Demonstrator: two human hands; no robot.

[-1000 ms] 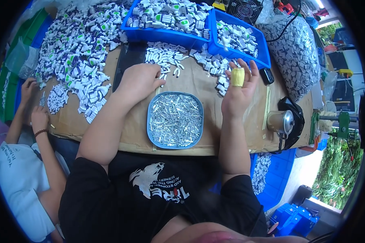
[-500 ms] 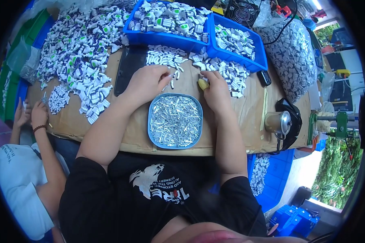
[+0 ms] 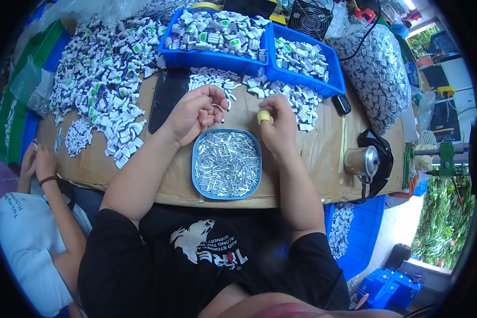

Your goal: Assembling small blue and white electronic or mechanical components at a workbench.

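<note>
A blue, rounded-square tray (image 3: 194,169) holds heaped thin, shiny silver pins (image 3: 227,163). Past its far-left corner, the left hand (image 3: 199,112) curls loosely; past its far-right, the right hand (image 3: 281,126) folds inward, grip hidden, yellow cover (image 3: 264,115) at the thumb. Just past its far rim, a tiny pale piece (image 3: 222,121), whether held I cannot tell.

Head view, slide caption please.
Left hand and right hand, yellow cap on its thumb, near white parts and a tray of pins.
</note>
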